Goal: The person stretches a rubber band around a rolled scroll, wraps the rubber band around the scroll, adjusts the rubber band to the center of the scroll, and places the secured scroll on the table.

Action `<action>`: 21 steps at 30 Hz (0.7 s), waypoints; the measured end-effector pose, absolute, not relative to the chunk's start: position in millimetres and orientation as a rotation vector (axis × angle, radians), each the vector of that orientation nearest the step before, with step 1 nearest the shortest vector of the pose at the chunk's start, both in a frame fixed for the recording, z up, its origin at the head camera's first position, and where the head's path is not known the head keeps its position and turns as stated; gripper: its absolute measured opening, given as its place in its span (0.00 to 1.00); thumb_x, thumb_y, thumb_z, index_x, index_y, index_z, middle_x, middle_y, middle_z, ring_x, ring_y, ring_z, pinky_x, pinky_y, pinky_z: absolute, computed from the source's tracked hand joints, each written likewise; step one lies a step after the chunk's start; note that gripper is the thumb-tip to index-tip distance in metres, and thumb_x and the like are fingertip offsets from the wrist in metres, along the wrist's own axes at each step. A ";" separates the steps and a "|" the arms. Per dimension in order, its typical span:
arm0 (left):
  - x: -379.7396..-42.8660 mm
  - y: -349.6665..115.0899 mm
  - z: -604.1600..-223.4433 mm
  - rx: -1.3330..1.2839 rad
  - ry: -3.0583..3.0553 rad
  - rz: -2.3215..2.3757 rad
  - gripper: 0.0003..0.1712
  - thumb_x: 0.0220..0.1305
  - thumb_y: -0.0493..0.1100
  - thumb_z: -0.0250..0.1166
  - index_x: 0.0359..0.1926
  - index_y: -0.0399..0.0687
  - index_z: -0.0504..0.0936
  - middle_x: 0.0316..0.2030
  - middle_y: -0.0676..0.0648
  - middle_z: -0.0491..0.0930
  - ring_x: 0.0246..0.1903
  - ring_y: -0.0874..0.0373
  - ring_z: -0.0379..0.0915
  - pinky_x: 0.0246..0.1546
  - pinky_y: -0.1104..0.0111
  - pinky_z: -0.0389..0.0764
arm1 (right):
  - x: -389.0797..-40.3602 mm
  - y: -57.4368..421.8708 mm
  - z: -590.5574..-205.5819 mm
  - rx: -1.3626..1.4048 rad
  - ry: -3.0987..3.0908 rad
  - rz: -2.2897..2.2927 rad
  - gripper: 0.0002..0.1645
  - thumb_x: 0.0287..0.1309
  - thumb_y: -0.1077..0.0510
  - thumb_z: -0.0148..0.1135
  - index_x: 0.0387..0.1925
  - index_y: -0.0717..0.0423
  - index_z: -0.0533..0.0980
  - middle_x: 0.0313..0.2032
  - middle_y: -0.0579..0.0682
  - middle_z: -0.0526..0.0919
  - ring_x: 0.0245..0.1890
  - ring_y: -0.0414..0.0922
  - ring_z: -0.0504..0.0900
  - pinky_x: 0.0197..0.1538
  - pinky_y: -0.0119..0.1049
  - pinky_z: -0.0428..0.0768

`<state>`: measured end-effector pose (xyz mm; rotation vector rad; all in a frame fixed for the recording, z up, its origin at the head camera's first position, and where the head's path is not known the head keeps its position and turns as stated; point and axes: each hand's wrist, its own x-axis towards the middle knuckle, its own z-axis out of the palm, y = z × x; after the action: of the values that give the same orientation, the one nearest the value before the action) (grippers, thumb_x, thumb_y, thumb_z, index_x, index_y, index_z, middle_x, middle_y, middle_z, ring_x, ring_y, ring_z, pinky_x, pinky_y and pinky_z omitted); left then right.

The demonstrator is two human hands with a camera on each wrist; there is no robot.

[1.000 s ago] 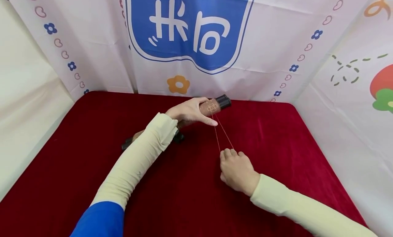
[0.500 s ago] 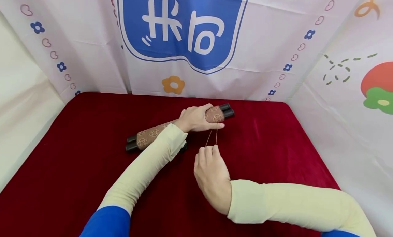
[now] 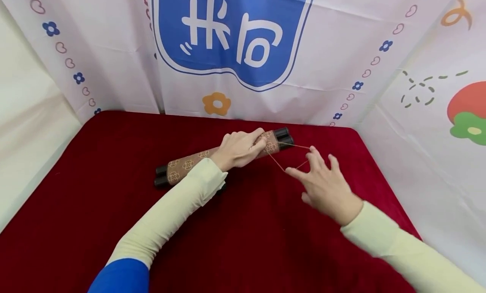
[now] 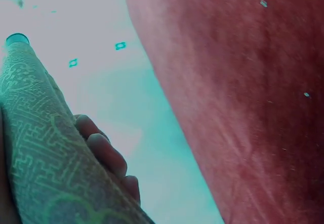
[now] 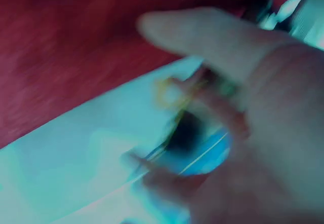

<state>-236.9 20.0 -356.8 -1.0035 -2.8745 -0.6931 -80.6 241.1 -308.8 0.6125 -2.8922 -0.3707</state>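
Observation:
A rolled scroll [image 3: 190,164] in brown cloth with pale flower motifs lies slanted on the red velvet. It has two rollers with black ends. My left hand [image 3: 239,149] grips it near its right end; in the left wrist view its fingers [image 4: 109,155] curl round the patterned roll [image 4: 45,148]. From that end a thin elastic band [image 3: 276,161] runs to my right hand [image 3: 328,189]. Those fingers are spread and stretch the loop into an angular shape. In the right wrist view the hand [image 5: 217,46] is blurred.
A small dark object [image 3: 222,187] shows partly below my left forearm. Red velvet [image 3: 243,251] covers the table. A printed white curtain [image 3: 125,73] stands behind its far edge, with white side walls [image 3: 425,158] left and right.
My right hand was curled, pulling the band toward me, then came nearer the left hand. Now it is further right with fingers spread in the loop. The left hand stays on the scroll.

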 end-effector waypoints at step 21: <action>-212.4 -2.3 -328.2 -1.116 -2.809 -0.985 0.19 0.75 0.53 0.34 0.41 0.59 0.73 0.28 0.53 0.71 0.27 0.56 0.67 0.28 0.62 0.69 | -179.8 254.9 -340.8 0.653 -2.709 1.655 0.30 0.56 0.80 0.43 0.52 0.65 0.85 0.46 0.48 0.91 0.44 0.48 0.91 0.50 0.39 0.87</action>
<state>-212.4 -2.3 -328.2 -1.1165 -2.8087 -0.9846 -179.8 254.9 -340.8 0.6528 -2.7088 1.6551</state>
